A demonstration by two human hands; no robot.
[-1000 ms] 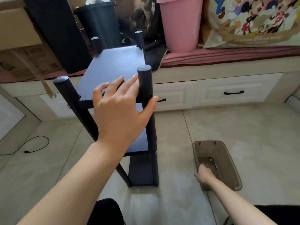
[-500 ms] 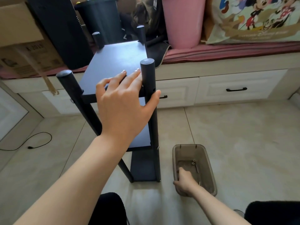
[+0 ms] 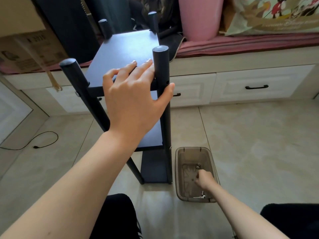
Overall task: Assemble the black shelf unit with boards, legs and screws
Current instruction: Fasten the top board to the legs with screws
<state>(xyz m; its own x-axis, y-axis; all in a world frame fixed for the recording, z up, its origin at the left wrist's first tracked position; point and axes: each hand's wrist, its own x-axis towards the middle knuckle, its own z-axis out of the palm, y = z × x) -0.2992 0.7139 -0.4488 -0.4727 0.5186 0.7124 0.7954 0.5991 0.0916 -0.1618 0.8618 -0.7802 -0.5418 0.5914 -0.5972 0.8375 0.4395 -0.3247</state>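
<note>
The black shelf unit (image 3: 124, 49) stands upright on the floor, with three boards between four round legs. My left hand (image 3: 134, 97) lies flat on the front edge of the top board, fingers straight. Its thumb rests against the far side of the front right leg (image 3: 161, 66). A small hole shows in that leg just above the thumb. My right hand (image 3: 204, 181) reaches down into the translucent brown tray (image 3: 179, 169) to the right of the shelf's foot. Its fingertips are hidden as they touch the tray's bottom near a few small screws (image 3: 198, 166).
White drawers (image 3: 255, 83) run under a cushioned bench behind the shelf. A pink bin (image 3: 198, 18), a black bin and cardboard boxes (image 3: 25, 45) stand on the bench. A black cable (image 3: 44, 144) lies on the tiled floor at the left. My knees are at the bottom edge.
My right hand dragged the tray left, close to the shelf's foot, then moved from its near rim into the tray. My left hand stayed on the top board.
</note>
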